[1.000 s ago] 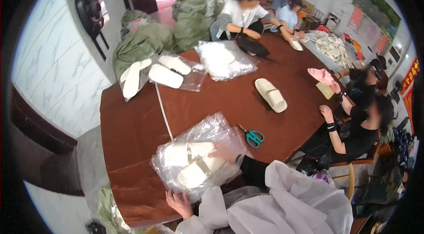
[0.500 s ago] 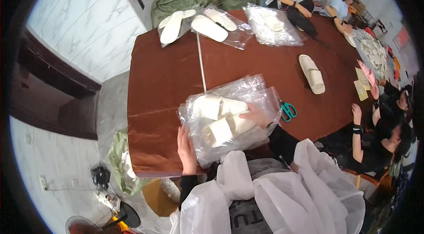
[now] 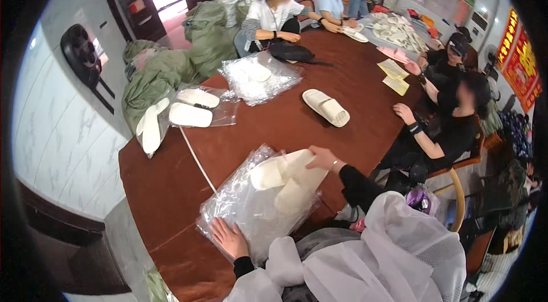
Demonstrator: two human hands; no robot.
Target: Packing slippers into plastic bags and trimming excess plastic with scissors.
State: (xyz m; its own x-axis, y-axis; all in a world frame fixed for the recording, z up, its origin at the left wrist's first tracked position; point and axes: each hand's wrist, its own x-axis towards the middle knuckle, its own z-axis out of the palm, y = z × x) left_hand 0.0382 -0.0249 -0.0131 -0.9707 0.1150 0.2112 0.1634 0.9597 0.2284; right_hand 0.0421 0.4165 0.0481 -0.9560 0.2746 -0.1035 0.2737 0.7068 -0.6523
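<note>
In front of me lie clear plastic bags (image 3: 225, 206) with a pair of cream slippers (image 3: 294, 191) on or partly inside them; which of the two I cannot tell. The slippers point toward the bag's middle. My right hand (image 3: 323, 159) pinches the far end of one slipper at the upper right. Flat on the lower left of the plastic rests my left hand (image 3: 228, 237), fingers stretched out and holding nothing. Beyond my hands a single beige slipper (image 3: 326, 108) lies on the brown tablecloth (image 3: 365, 142).
Bagged slippers (image 3: 191, 115) lie along the table's far left edge, beside a stack of clear bags (image 3: 260, 78). A black bag (image 3: 291, 52) and yellow papers (image 3: 394, 75) lie farther back. Several people sit around the table. Green sacks (image 3: 160, 76) stand behind it.
The view has turned to the right and upward. My right hand has shifted to the slipper's far end. My left hand has gone from the bag's edge to flat on it. The teal scissors no longer show.
</note>
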